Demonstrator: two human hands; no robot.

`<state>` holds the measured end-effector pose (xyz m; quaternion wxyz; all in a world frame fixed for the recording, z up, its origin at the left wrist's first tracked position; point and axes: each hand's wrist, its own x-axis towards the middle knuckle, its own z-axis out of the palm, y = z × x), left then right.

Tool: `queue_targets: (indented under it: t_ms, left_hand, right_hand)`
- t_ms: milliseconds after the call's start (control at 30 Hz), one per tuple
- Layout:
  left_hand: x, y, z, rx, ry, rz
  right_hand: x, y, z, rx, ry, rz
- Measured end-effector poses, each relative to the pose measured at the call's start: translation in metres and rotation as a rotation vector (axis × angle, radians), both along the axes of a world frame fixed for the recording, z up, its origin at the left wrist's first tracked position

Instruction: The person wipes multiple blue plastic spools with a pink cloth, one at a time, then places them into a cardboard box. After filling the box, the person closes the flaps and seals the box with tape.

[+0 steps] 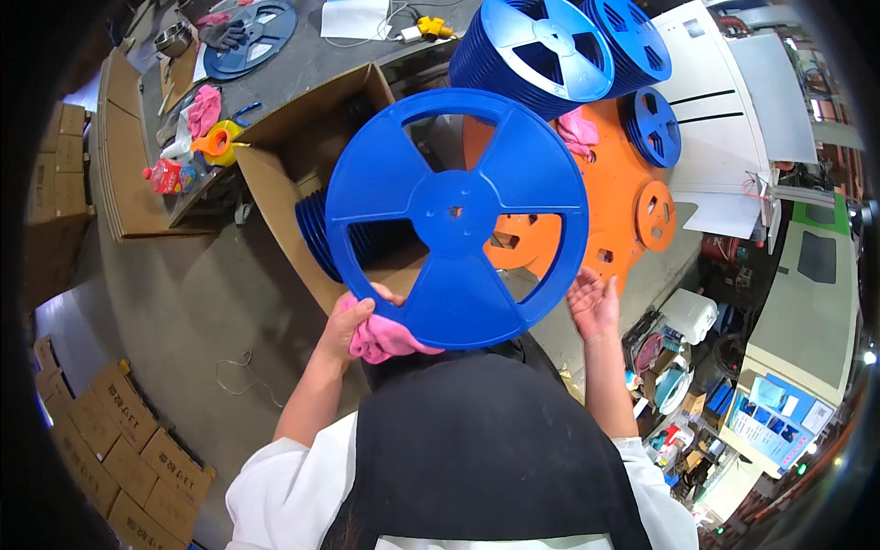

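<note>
Blue reel (456,218) upright betw. both, left hand (348,323) gripping rim w/ pink cloth (385,337), right hand (594,307) open at edge

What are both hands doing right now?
Left hand: closed on a pink cloth at the blue reel lower rim.
Right hand: open, palm against the reel's right edge.

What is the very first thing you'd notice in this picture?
The big blue reel in the middle, held up between both hands: the left hand grips its lower edge together with a pink cloth, and the right hand presses flat against its right rim. Just behind it lies a large orange reel, and a stack of blue reels stands at the top.
</note>
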<state>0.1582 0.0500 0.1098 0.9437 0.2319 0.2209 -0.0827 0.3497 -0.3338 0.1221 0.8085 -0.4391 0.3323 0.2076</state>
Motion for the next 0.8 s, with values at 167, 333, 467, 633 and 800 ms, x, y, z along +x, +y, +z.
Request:
queue_targets:
  t_ms: [167, 333, 467, 633, 800]
  left_hand:
    - [-0.008, 0.002, -0.002, 0.029, 0.031, 0.062]
    - [-0.011, 0.011, -0.002, 0.128, 0.028, 0.017]
    - [-0.014, 0.013, 0.000, 0.240, 0.084, 0.038]
    - [-0.023, 0.016, -0.015, 0.375, 0.127, 0.072]
    - [-0.008, 0.020, -0.042, 0.566, 0.267, 0.226]
  right_hand:
    - [-0.022, 0.016, -0.006, -0.035, 0.101, 0.048]
    - [-0.030, 0.023, -0.006, -0.090, 0.116, 0.111]
    - [-0.041, 0.019, -0.014, -0.064, 0.129, 0.153]
    - [-0.053, 0.020, -0.016, -0.086, 0.137, 0.219]
    - [-0.060, 0.022, -0.012, -0.138, 0.143, 0.229]
